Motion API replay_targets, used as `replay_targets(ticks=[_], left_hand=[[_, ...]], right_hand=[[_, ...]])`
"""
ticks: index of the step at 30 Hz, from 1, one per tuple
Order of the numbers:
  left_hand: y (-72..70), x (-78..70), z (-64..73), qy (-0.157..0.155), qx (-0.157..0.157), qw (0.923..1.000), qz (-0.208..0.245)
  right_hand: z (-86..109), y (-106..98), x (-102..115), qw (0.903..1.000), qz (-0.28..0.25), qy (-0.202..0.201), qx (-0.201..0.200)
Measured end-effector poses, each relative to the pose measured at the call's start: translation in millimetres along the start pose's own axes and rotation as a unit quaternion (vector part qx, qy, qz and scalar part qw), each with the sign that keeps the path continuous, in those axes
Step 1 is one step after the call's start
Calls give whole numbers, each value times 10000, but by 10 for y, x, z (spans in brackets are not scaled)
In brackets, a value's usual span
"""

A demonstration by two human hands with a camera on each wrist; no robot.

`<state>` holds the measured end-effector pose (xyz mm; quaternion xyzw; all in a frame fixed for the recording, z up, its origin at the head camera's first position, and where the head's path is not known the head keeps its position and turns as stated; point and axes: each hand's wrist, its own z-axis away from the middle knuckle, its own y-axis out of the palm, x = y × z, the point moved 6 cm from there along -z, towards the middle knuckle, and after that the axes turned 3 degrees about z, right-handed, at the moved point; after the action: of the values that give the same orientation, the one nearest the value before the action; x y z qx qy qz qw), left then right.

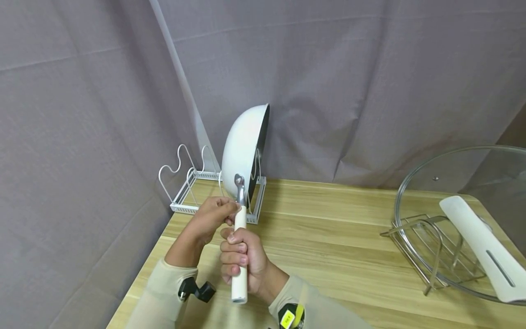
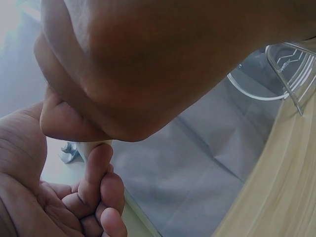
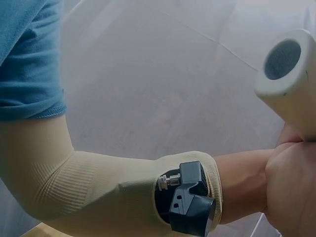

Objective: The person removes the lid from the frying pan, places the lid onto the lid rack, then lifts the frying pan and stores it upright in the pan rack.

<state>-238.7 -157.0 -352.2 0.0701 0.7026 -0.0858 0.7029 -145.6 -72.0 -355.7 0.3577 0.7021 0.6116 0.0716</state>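
Note:
A white wok (image 1: pixel 242 141) with a dark inside stands on its edge in a white wire rack (image 1: pixel 184 209) at the back left of the table. Its pale handle (image 1: pixel 239 285) points toward me. My right hand (image 1: pixel 252 258) grips the handle about its middle, fingers wrapped round. My left hand (image 1: pixel 213 214) pinches the handle's upper end, just below the metal joint. In the left wrist view, the left hand's curled fingers (image 2: pixel 101 168) touch the handle's collar, partly hidden by the right fist. In the right wrist view, the handle's hollow end (image 3: pixel 282 60) shows.
At right, a large glass lid (image 1: pixel 435 176) with a white grip (image 1: pixel 476 240) leans in a metal wire stand (image 1: pixel 431 278). Grey curtains (image 1: pixel 308 91) hang behind and left of the wooden table (image 1: pixel 328 228). The rack's other loops (image 1: pixel 164 171) stand left of the wok.

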Motion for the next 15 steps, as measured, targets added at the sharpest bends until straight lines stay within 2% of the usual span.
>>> replay_targets(ticks=[15], left_hand=[[5,53,2,-71,-38,10000,-10]], right_hand=[[19,-51,-13,10000,9,26,32]])
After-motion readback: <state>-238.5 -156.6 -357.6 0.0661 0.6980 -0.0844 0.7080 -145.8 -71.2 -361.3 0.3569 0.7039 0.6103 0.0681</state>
